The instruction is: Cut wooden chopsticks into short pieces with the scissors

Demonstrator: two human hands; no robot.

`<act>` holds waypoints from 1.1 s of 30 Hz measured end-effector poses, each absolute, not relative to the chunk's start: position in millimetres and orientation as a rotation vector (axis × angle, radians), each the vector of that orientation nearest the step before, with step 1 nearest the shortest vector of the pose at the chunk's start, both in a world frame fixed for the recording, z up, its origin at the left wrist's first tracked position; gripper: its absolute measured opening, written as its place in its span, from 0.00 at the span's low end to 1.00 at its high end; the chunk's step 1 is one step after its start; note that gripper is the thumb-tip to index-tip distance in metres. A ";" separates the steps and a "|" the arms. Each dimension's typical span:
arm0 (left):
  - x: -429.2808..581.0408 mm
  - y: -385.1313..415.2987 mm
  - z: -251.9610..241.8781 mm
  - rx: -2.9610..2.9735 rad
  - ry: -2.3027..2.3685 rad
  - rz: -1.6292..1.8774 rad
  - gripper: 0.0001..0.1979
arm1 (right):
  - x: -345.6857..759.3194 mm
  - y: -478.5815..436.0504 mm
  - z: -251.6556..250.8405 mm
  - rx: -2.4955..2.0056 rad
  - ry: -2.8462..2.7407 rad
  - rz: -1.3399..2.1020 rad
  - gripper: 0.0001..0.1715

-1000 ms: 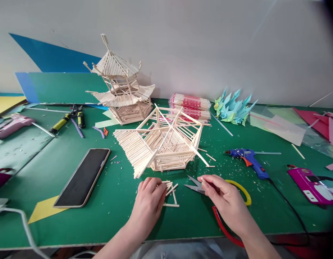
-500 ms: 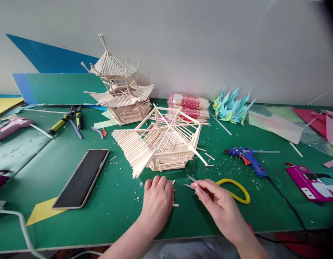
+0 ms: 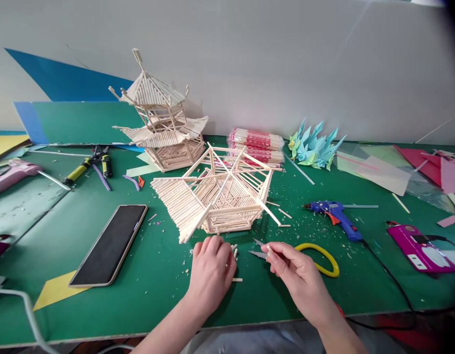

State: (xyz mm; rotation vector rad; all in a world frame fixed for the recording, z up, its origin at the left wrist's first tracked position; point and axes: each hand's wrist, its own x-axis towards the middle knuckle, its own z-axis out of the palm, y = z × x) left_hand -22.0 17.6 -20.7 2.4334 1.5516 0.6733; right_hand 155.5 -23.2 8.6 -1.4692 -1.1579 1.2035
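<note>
My left hand (image 3: 212, 275) rests on the table with its fingers curled down. What lies under the fingertips is hidden. Short cut pieces of wooden stick (image 3: 235, 251) show beside its index finger. My right hand (image 3: 296, 275) is closed in a pinch, with the small pale end of a wooden stick (image 3: 269, 249) showing between thumb and forefinger. Scissors (image 3: 328, 251) with a yellow handle are under that hand, blades apart and pointing left; whether other fingers grip them is hidden. Just beyond both hands stands a six-sided wooden stick frame (image 3: 233, 212), one roof panel covered with sticks.
A finished-looking stick pavilion (image 3: 163, 135) stands at the back left, near bundled sticks (image 3: 255, 140) and blue folded paper (image 3: 316, 147). A phone (image 3: 111, 246) lies left. On the right are a blue glue gun (image 3: 336, 216), its cord, and a magenta device (image 3: 421, 248).
My left hand has shifted slightly, its fingers moving among the stick pieces. My right hand stays pinched, the pale stick end now showing more clearly. The whole view has slid slightly left.
</note>
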 end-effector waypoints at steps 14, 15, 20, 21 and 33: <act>-18.1 -11.1 18.7 0.730 1.035 0.879 0.08 | 149.8 -26.9 27.4 -1.394 -1.704 1.112 0.15; -16.6 -10.8 17.4 0.797 1.062 0.887 0.08 | 149.8 -26.9 29.6 -1.403 -1.827 1.072 0.15; -13.4 -15.9 9.1 1.474 1.221 0.816 0.06 | 147.1 -28.9 27.2 -1.550 -2.237 0.942 0.19; -13.4 -17.5 7.4 1.575 1.209 0.774 0.06 | 146.3 -29.1 25.4 -1.589 -2.262 0.897 0.22; -7.3 -23.7 3.0 1.540 0.982 0.678 0.09 | 134.5 -23.1 32.0 -1.537 -2.696 0.526 0.43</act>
